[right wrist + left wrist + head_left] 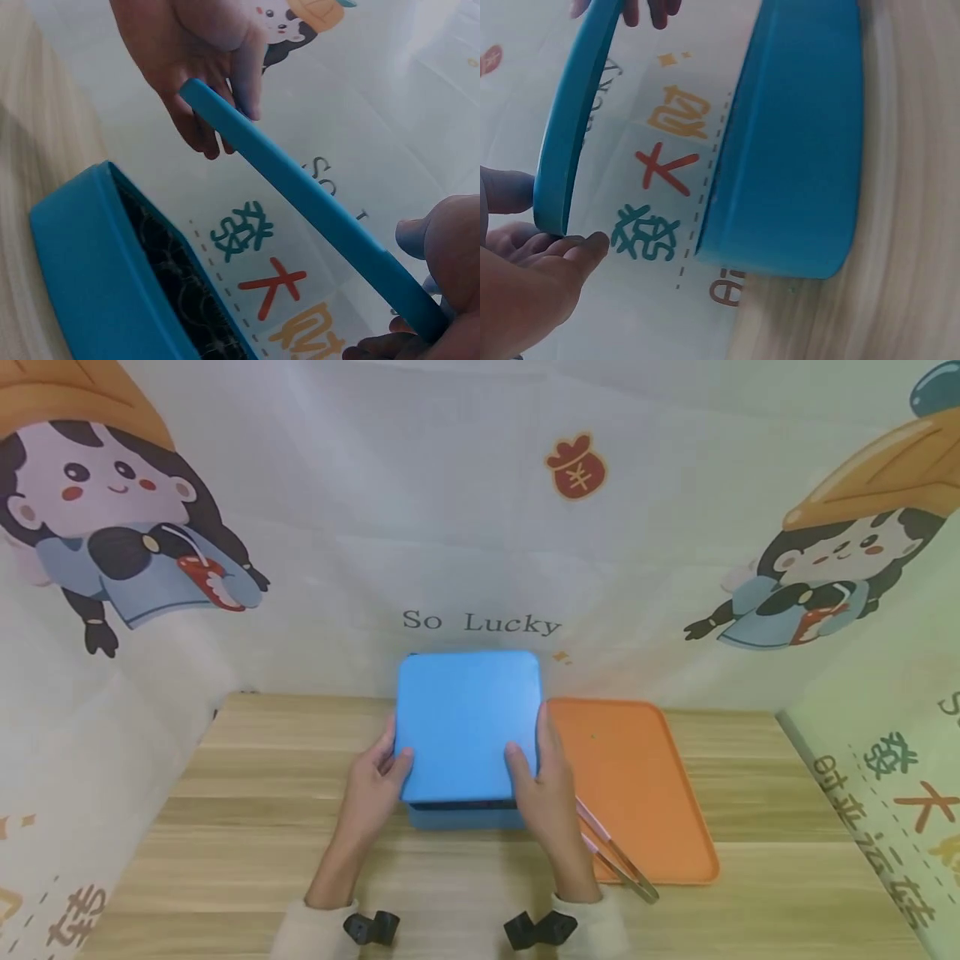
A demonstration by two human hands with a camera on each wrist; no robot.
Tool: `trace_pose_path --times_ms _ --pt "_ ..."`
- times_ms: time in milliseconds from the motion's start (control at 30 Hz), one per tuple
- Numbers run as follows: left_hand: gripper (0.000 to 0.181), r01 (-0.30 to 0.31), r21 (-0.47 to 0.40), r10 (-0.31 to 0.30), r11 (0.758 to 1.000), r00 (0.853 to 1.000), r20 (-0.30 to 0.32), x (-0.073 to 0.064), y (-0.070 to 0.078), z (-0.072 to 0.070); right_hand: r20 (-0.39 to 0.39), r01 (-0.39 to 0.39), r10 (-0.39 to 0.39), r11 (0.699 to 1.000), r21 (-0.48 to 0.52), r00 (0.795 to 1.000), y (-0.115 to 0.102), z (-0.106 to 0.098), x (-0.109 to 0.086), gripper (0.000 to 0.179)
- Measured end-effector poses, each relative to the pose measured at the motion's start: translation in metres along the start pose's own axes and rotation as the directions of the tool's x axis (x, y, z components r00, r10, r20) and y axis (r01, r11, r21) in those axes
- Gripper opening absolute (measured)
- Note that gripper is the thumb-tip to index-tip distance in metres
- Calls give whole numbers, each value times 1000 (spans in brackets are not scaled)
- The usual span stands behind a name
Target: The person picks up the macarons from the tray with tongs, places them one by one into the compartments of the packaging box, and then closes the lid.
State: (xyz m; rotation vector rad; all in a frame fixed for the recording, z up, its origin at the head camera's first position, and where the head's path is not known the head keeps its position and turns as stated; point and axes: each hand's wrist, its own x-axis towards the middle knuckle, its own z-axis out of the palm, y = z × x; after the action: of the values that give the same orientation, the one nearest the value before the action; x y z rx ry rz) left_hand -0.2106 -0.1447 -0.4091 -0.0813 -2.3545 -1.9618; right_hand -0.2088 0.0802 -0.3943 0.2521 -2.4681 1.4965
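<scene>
A flat square blue lid [468,718] is held level above a blue box [467,817], with a gap between the two in both wrist views. My left hand [372,787] grips the lid's left edge, thumb on top and fingers beneath. On the opposite edge my right hand [546,789] holds it the same way. The box [795,150] stands on the table with its top uncovered. Through the opening, the right wrist view shows a dark interior [176,274] with faint round shapes. From the head view the lid hides most of the box.
An orange tray [637,777] lies on the wooden table [262,793] to the right of the box. Metal tongs [621,860] with pink parts rest across its near left corner, partly behind my right wrist. A printed cloth [465,527] rises behind the table and at both sides.
</scene>
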Motion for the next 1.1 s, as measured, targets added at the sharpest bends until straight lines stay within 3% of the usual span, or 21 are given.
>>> trace_pose_path --times_ms 267,600,733,933,1100 --pt "57 9 153 4 988 997 -82 3 -15 10 15 11 -9 993 -120 1000 21 18 0 67" --pt "58 75 264 -53 962 995 -89 3 -46 10 17 -89 94 975 -202 995 38 43 -9 63" --pt "58 97 288 -73 953 993 -93 2 -58 14 -2 -84 86 968 -238 996 42 45 -8 60" --pt "58 83 304 -64 949 995 -74 2 -61 23 -22 -91 88 970 -227 996 51 39 -7 57" --pt "58 85 357 -63 930 995 -72 7 -55 27 -23 -133 131 968 -213 991 57 35 -5 57"
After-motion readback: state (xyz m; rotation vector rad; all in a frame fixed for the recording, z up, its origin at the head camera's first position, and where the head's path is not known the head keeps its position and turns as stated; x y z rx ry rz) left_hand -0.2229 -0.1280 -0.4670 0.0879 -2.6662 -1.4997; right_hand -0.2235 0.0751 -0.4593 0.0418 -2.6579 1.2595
